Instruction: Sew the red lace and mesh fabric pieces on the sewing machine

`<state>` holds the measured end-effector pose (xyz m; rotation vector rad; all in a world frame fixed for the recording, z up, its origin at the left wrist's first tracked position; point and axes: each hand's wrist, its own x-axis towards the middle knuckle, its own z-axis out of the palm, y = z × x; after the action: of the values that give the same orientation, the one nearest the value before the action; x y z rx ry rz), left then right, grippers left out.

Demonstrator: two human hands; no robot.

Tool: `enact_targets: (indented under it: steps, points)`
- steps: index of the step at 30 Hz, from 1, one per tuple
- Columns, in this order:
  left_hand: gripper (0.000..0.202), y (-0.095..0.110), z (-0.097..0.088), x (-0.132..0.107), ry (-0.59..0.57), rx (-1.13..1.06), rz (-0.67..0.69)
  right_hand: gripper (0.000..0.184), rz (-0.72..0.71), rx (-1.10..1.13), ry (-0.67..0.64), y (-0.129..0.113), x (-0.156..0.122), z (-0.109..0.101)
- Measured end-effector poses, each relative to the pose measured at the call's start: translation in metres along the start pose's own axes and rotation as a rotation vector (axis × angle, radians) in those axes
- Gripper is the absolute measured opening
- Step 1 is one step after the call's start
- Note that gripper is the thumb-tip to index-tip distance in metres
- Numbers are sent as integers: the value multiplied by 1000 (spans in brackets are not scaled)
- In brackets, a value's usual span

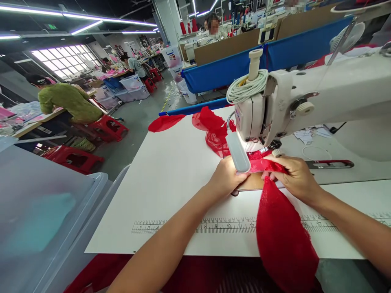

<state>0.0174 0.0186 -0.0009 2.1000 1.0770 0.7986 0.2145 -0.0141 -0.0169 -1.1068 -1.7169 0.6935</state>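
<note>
The red lace fabric (282, 228) runs lengthwise from the table's near edge up under the sewing machine (305, 101) head, straight ahead of both hands; the right hand (293, 175) pinches it just before the needle; the left hand (226, 177), fingers curled flat on the white table (171, 179), touches its left edge, equally near.

White sewing table (171, 183), red lace fabric (282, 232), sewing machine (305, 101), printed ruler (226, 224)
</note>
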Motion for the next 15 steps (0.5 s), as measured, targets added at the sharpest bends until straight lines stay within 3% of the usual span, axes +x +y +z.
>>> enact_targets:
  steps: [4,6,8,12,15]
  points:
    - [26,1,6,-3,68,18,15,10,-196,-77,-53,-4,5,1]
    - [18,1,5,-7,57,33,39,27,-326,-88,-66,-6,7,2]
    - [16,-6,2,-9,64,79,72,38,-330,-172,-73,-5,10,3]
    - [23,-26,1,0,57,209,216,19,-264,-374,-119,5,16,0]
    - [20,-29,-2,6,83,309,282,20,-278,-468,-183,7,17,-4]
